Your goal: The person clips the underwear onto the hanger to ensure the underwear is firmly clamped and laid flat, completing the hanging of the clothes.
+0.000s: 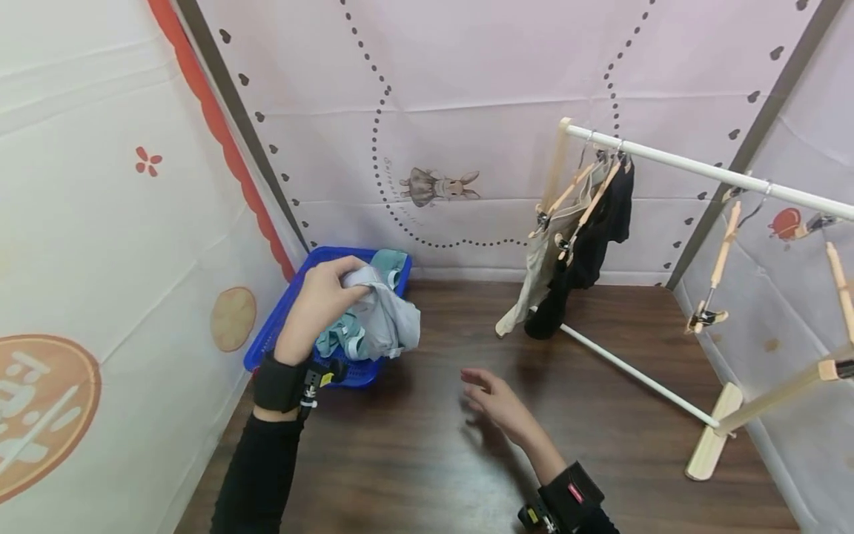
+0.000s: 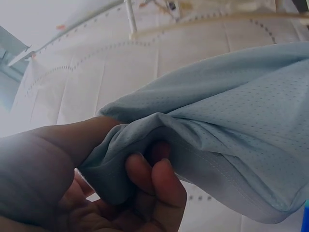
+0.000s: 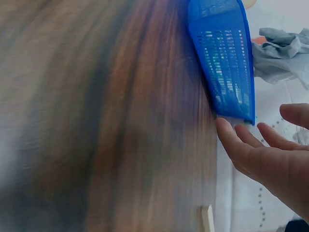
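A light grey-blue garment (image 1: 390, 315) of perforated, mesh-like cloth hangs from my left hand (image 1: 322, 297) above the blue basket (image 1: 273, 326). In the left wrist view, thumb and curled fingers pinch the cloth (image 2: 231, 121) near its edge; what kind of garment it is cannot be told. Teal clothes (image 1: 389, 261) lie in the basket below. My right hand (image 1: 500, 404) is over the floor, right of the basket, its fingers loosely extended around nothing. The right wrist view shows that hand (image 3: 270, 154) with fingers spread, apart from the basket (image 3: 224, 67).
A rack with a white rail (image 1: 694, 169) stands at the right. Beige trousers (image 1: 534, 274) and a black garment (image 1: 594, 245) hang on it from clip hangers. A bare wooden hanger (image 1: 723, 248) hangs farther along. The rack's foot (image 1: 714, 434) rests on the brown floor (image 1: 400, 460).
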A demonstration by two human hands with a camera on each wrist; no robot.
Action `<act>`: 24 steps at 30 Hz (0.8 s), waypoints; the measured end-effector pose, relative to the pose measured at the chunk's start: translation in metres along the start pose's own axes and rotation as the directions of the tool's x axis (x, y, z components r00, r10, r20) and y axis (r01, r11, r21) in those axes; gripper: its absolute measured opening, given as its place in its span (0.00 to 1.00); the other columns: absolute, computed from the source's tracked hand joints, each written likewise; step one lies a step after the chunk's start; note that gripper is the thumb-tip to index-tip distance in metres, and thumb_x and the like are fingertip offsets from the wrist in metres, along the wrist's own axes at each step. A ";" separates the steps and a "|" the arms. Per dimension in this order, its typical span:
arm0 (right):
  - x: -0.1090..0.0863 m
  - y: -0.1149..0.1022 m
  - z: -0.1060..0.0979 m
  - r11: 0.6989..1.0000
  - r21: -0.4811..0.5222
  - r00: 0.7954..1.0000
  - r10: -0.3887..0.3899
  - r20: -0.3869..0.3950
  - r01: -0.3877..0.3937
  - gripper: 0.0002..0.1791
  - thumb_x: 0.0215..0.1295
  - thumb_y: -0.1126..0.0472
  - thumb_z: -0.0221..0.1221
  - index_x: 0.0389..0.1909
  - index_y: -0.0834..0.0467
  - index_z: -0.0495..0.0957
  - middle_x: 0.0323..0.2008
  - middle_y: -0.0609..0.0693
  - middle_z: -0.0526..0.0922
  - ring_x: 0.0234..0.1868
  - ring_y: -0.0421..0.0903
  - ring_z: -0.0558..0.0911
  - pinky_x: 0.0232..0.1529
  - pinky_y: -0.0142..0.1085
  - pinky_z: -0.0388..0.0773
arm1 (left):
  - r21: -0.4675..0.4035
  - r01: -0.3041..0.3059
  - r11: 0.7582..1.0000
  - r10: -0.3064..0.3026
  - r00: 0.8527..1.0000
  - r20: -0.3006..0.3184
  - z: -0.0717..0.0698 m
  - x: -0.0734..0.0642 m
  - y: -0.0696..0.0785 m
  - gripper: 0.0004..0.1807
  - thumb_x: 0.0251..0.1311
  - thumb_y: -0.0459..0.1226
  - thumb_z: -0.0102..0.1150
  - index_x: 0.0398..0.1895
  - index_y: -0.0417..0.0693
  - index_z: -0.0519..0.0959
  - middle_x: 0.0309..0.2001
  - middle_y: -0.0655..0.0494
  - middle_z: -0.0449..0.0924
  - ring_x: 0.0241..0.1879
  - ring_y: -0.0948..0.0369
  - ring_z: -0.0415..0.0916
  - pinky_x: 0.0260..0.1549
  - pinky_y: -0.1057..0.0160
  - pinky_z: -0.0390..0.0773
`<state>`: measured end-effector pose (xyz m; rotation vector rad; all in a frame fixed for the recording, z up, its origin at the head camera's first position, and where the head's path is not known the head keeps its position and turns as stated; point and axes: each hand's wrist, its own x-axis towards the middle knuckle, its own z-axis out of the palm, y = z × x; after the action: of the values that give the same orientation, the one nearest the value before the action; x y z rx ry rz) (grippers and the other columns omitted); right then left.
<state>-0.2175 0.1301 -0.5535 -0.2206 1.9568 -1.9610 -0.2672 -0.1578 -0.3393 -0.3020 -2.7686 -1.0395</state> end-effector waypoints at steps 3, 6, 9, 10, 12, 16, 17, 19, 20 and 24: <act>-0.015 0.006 -0.004 0.999 -0.028 1.000 -0.016 0.004 0.016 0.24 0.76 0.68 0.50 0.70 0.70 0.66 0.69 0.71 0.67 0.68 0.68 0.70 0.63 0.54 0.74 | 0.005 -0.003 1.000 0.003 0.999 0.040 0.017 -0.004 0.002 0.12 0.64 0.34 0.63 0.50 0.45 0.84 0.44 0.45 0.84 0.36 0.53 0.79 0.33 0.56 0.79; -0.028 0.012 -0.011 0.999 -0.029 1.000 -0.022 -0.010 0.022 0.24 0.76 0.69 0.49 0.70 0.71 0.65 0.68 0.72 0.68 0.66 0.69 0.72 0.61 0.53 0.76 | 0.018 -0.034 0.999 0.032 0.996 0.079 0.043 -0.007 0.002 0.12 0.62 0.34 0.64 0.48 0.44 0.84 0.42 0.47 0.84 0.35 0.54 0.78 0.33 0.57 0.79; -0.038 0.016 -0.021 1.000 -0.024 0.999 -0.018 -0.045 0.017 0.24 0.75 0.70 0.49 0.70 0.72 0.65 0.68 0.73 0.68 0.65 0.69 0.72 0.60 0.52 0.77 | 0.022 -0.087 0.996 0.084 0.989 0.121 0.077 -0.008 0.002 0.11 0.59 0.34 0.66 0.45 0.44 0.85 0.41 0.49 0.86 0.36 0.55 0.80 0.36 0.57 0.80; -0.040 0.017 -0.024 1.000 -0.022 0.998 -0.017 -0.056 0.016 0.25 0.75 0.70 0.50 0.70 0.72 0.65 0.68 0.73 0.68 0.65 0.69 0.73 0.60 0.52 0.77 | 0.018 -0.099 0.995 0.096 0.985 0.144 0.090 -0.009 0.001 0.10 0.58 0.34 0.67 0.44 0.45 0.85 0.41 0.50 0.86 0.37 0.56 0.81 0.36 0.57 0.80; -0.044 0.019 -0.031 1.000 -0.021 0.997 -0.012 -0.078 0.010 0.25 0.74 0.69 0.51 0.69 0.72 0.65 0.68 0.72 0.68 0.65 0.69 0.73 0.60 0.52 0.77 | 0.001 -0.114 0.993 0.112 0.972 0.206 0.116 -0.011 -0.002 0.10 0.57 0.34 0.69 0.43 0.45 0.85 0.39 0.51 0.86 0.35 0.58 0.81 0.35 0.58 0.81; -0.047 0.024 -0.040 1.000 -0.023 0.994 -0.011 -0.112 0.009 0.26 0.73 0.68 0.54 0.69 0.72 0.66 0.68 0.71 0.68 0.65 0.66 0.74 0.60 0.52 0.77 | -0.067 -0.127 0.990 0.143 0.913 0.381 0.166 -0.022 -0.014 0.14 0.58 0.39 0.71 0.46 0.45 0.83 0.38 0.56 0.84 0.34 0.63 0.78 0.33 0.63 0.79; -0.047 0.024 -0.042 0.999 -0.032 0.993 -0.022 -0.119 0.018 0.26 0.73 0.68 0.54 0.69 0.72 0.66 0.68 0.71 0.68 0.64 0.66 0.75 0.60 0.52 0.77 | -0.091 -0.122 0.988 0.150 0.892 0.426 0.175 -0.024 -0.018 0.17 0.60 0.42 0.71 0.49 0.45 0.83 0.40 0.56 0.84 0.35 0.64 0.78 0.35 0.63 0.79; -0.046 0.024 -0.044 0.998 -0.055 0.990 -0.043 -0.134 0.036 0.25 0.73 0.69 0.56 0.68 0.71 0.67 0.68 0.70 0.70 0.64 0.65 0.75 0.57 0.51 0.79 | -0.173 -0.076 0.982 0.153 0.856 0.495 0.187 -0.026 -0.030 0.23 0.65 0.47 0.67 0.56 0.44 0.79 0.44 0.54 0.83 0.36 0.60 0.79 0.36 0.59 0.80; -0.045 0.024 -0.045 0.996 -0.075 0.988 -0.054 -0.142 0.044 0.25 0.73 0.68 0.56 0.68 0.70 0.67 0.68 0.69 0.70 0.64 0.65 0.76 0.56 0.50 0.80 | -0.206 -0.039 0.978 0.142 0.848 0.511 0.190 -0.026 -0.037 0.24 0.68 0.48 0.64 0.60 0.44 0.77 0.46 0.52 0.83 0.38 0.57 0.80 0.38 0.56 0.81; -0.040 0.024 -0.048 0.982 -0.173 0.980 -0.110 -0.168 0.080 0.25 0.71 0.69 0.59 0.68 0.64 0.70 0.67 0.66 0.72 0.64 0.66 0.75 0.53 0.47 0.81 | -0.282 0.059 0.958 0.084 0.879 0.469 0.194 -0.022 -0.063 0.21 0.78 0.40 0.48 0.67 0.41 0.71 0.53 0.39 0.80 0.46 0.43 0.82 0.42 0.47 0.82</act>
<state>-0.1948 0.1898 -0.5729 -0.1919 2.2655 -1.9356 -0.2779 -0.0786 -0.5282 -0.7043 -3.0121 -1.5553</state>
